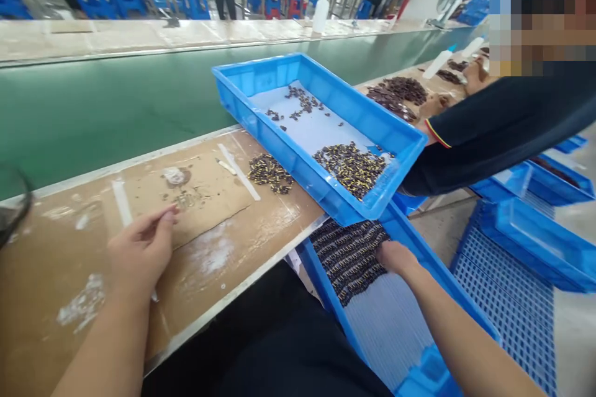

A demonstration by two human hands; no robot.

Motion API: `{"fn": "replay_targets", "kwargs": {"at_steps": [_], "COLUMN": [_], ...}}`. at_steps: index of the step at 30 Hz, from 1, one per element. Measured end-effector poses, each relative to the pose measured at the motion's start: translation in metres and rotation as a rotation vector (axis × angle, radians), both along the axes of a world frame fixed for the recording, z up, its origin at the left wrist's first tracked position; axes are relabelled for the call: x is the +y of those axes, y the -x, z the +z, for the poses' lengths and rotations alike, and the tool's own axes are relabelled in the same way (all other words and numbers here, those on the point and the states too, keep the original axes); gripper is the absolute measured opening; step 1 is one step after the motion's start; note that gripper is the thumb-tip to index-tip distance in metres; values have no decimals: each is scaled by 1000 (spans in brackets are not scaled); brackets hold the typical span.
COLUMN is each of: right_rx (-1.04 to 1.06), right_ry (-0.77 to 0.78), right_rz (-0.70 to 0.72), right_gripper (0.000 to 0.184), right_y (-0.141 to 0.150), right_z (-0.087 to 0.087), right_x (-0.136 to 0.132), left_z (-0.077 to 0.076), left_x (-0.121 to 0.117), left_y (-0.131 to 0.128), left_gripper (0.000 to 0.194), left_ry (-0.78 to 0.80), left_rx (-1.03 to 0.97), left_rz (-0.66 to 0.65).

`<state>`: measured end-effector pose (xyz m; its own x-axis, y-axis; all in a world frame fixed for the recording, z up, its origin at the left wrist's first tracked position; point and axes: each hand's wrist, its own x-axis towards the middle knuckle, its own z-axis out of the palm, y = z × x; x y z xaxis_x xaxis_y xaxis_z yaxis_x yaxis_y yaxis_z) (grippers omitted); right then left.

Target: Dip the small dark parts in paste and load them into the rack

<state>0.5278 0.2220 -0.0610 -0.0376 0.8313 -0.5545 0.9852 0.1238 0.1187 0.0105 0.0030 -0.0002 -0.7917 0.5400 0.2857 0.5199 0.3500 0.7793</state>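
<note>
Fingers of the right hand (390, 255) lie flat and close together, holding nothing, against the near edge of packed rows of small dark parts (349, 260) with pale tips, striped across the far end of a blue tray (326, 298) below the tabletop (56, 248). The left hand's fingers (168, 214), much farther off, curl loosely and empty above cardboard (205, 192) on the tabletop.

The small dark-and-gold parts (350, 169) in the raised blue tray (326, 99) are too small to identify. At 2 o'clock, a co-worker's head (540, 18) is pixelated and cut off. At 5 o'clock, a ribbed blue tray (388, 335) runs off the bottom edge, the right hand (395, 258) covering some of its rows.
</note>
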Motion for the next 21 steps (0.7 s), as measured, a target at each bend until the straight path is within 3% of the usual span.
{"fn": "replay_targets", "kwargs": {"at_steps": [2,4,5,8,10,12,14,17,21], "right_rx": [216,632,802,1077,1043,905,748,598,714], "right_ry": [178,406,378,-128,-440,-560,-560,-533,-598], "right_rz": [214,504,601,725,726,746,790,851,947], "right_gripper": [19,23,26,28,23,24,24,27,35], "right_y": [47,103,132,221,274,315,342,356,352], "right_z": [27,55,68,93,95,91,84,74,58], "right_x": [-20,-39,-46,-47,-32,-12,4,16,25], "left_z": [11,30,42,84,108,122,125,115,102], "left_x": [1,-4,-9,-33,-60,-97,-141,-217,-312], "left_y": [-6,-22,-33,-76,-104,-122,-131,-133,-128], "left_gripper": [28,26,25,16,21,31,37,33,20], "left_ry": [-6,1,-8,-84,-107,-110,-141,-261,-558], "left_rx": [-8,48,81,147,121,38,-67,-181,-155], "left_rz": [-44,-144,-220,-590,-831,-932,-909,-777,-462]}}
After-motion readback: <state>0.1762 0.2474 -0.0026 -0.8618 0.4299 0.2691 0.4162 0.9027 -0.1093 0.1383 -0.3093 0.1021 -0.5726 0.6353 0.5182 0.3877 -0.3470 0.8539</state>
